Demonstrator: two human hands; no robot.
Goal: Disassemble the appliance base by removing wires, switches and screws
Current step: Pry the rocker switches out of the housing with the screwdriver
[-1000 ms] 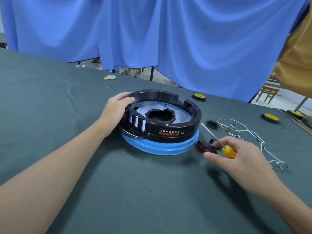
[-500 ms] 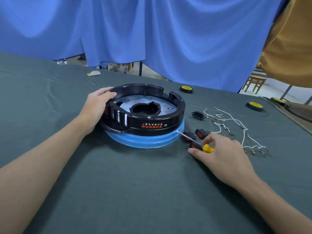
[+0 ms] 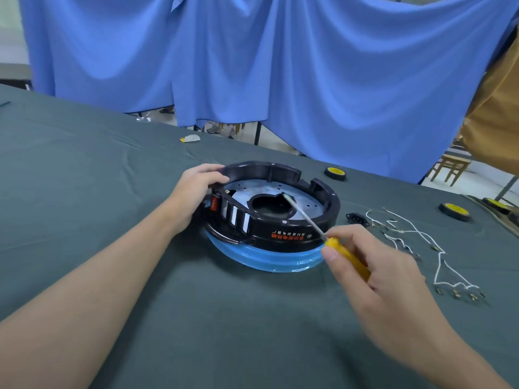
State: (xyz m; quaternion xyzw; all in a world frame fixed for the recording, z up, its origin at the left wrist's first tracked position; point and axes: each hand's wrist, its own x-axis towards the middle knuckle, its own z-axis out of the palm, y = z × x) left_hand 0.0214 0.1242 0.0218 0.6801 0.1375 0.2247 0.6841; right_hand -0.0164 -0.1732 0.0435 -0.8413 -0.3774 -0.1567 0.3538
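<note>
The round appliance base (image 3: 292,234), black on top with a blue lower ring and a silver inner plate, lies upside down on the green cloth. My left hand (image 3: 196,189) grips its far left rim. My right hand (image 3: 373,265) holds a yellow-handled screwdriver (image 3: 346,256); the metal shaft slants up over the near rim and its tip sits at the edge of the central opening. A red switch (image 3: 214,203) shows in the base wall beside my left hand. Loose white wires (image 3: 415,237) and a black socket (image 3: 356,219) lie to the right of the base.
Yellow-and-black wheels (image 3: 335,173) (image 3: 455,211) lie on the cloth behind and to the right. A small white and yellow scrap (image 3: 190,138) rests near the far edge. Blue curtains (image 3: 252,66) hang behind the table. A person in tan clothing (image 3: 494,116) stands at the right.
My right hand lifted the screwdriver off the cloth beside the base and brought its tip over the rim into the base's centre. The left hand keeps its grip on the rim.
</note>
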